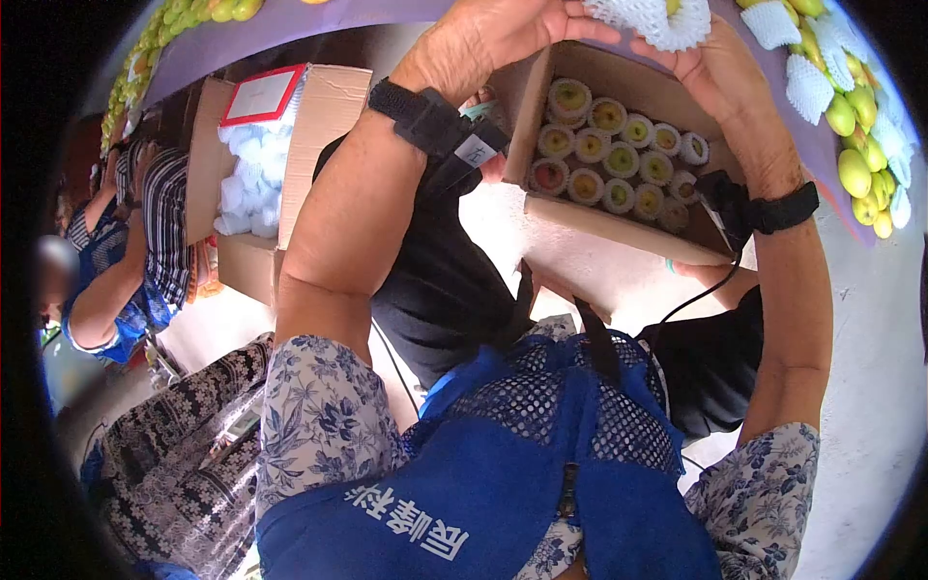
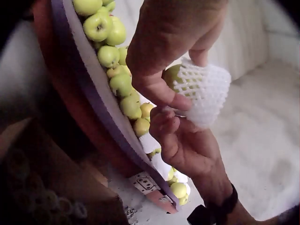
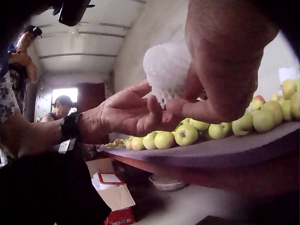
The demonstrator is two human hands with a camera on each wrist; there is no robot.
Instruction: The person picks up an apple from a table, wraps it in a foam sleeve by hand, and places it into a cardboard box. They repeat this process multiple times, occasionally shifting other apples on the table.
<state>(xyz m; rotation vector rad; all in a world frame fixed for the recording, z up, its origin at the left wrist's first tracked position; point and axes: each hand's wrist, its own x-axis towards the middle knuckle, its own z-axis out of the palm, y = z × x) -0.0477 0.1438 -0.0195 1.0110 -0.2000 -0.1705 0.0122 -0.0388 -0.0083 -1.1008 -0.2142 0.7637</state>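
Between my two hands is an apple (image 2: 172, 77) partly covered by a white foam net (image 2: 208, 93); its green skin shows at the net's open end. My left hand (image 1: 503, 31) pinches the edge of the net, thumb and finger on either side of the opening in the left wrist view. On the other side, my right hand (image 1: 720, 82) grips the netted apple, its fingers bent around the foam. Below them stands an open cardboard box (image 1: 580, 213) holding rows of netted apples (image 1: 623, 159).
A purple-covered table (image 2: 84, 61) carries many loose green apples (image 3: 187, 134) and spare foam nets (image 1: 810, 87). To the left, another open carton (image 1: 329, 106) holds white foam nets (image 1: 253, 179) and a red-framed card (image 1: 263, 97). Another person (image 1: 116, 261) sits beyond it.
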